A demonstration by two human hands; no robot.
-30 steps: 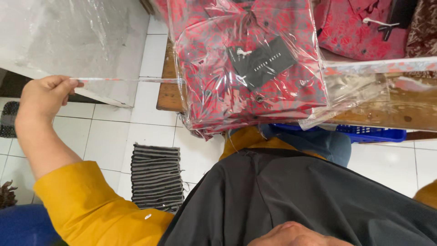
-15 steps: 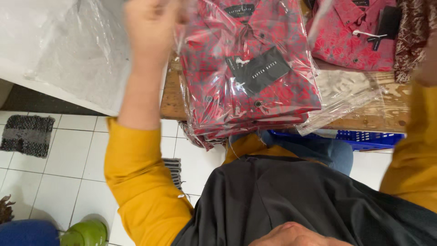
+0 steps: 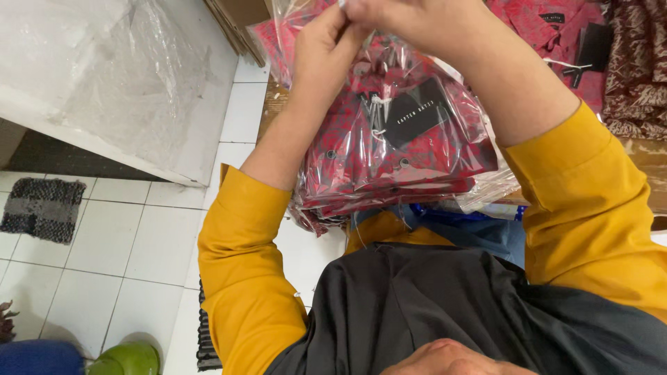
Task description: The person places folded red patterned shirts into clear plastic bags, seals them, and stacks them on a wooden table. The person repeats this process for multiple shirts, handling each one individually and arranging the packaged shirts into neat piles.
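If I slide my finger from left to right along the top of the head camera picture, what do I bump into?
Crinkly clear plastic sheet → left hand → right hand → red shirt with black tag → brown patterned cloth.

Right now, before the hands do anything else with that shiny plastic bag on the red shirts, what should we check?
1. Left hand pinching the top of the clear plastic bag: ok.
2. Right hand meeting it at the same spot: ok, though its fingertips are cut off by the picture's edge.
3. Folded red patterned shirt fully inside the bag: cannot tell.
4. Black rectangular tag lying flat on the shirt: ok.
5. Stack of bagged red shirts sitting level: ok.
6. Bag mouth sealed: cannot tell, out of view.
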